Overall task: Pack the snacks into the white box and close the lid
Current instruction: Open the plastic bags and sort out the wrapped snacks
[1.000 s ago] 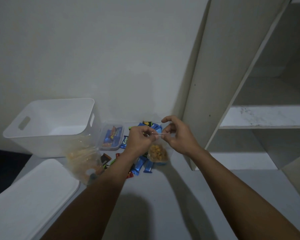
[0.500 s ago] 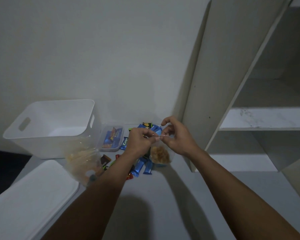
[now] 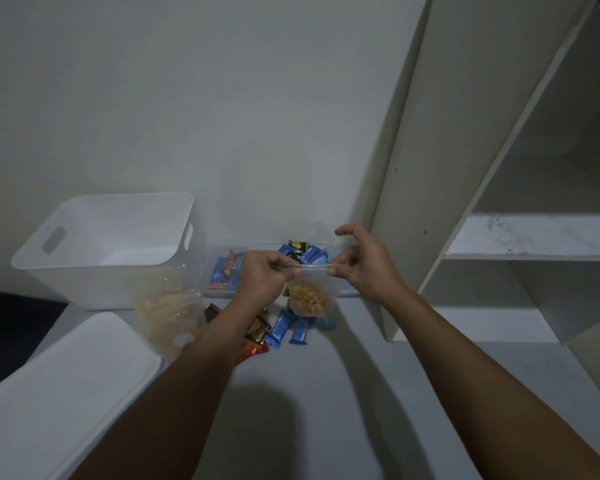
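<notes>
A small clear bag [image 3: 311, 299] of yellow snack pieces hangs in the air above the loose snacks, stretched by its top strip between two hands. The left hand [image 3: 262, 277] pinches the strip's left end, fingers curled. The right hand [image 3: 362, 268] pinches the right end between thumb and a finger, the forefinger raised clear.

Beneath lie blue wrapped bars [image 3: 290, 327] and red and brown wrappers [image 3: 255, 336] on the grey surface [image 3: 326, 410]. A clear tray [image 3: 222, 277] holding more packets stands behind, against the wall.

The white box [image 3: 111, 251] stands open to the left, just beside the tray. A larger clear bag [image 3: 168, 311] leans in front of it. The white lid [image 3: 56, 382] lies flat, nearer left. A shelf unit [image 3: 499, 237] stands right.
</notes>
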Demonstrator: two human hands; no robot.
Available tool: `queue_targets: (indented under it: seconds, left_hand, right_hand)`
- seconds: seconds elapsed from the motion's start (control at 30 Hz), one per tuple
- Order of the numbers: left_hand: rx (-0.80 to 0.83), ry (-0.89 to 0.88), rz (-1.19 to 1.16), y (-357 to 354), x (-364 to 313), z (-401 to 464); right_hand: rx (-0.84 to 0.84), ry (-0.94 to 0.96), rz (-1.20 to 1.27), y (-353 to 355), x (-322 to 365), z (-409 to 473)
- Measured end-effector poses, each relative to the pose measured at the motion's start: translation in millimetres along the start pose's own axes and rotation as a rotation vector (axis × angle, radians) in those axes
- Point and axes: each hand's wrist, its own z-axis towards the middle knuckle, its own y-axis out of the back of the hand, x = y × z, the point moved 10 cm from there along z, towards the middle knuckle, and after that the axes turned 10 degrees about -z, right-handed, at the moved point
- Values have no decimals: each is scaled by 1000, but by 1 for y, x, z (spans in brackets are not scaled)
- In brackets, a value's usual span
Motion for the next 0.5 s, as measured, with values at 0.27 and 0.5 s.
queue_targets:
  seconds: [0.27, 0.5]
  left_hand:
    - [-34, 6, -90, 32, 14, -7]
    - [14, 10, -130, 74, 24, -14]
  right_hand:
    - [33, 42, -10, -13, 23, 3]
    - [103, 141, -21, -46, 66, 6]
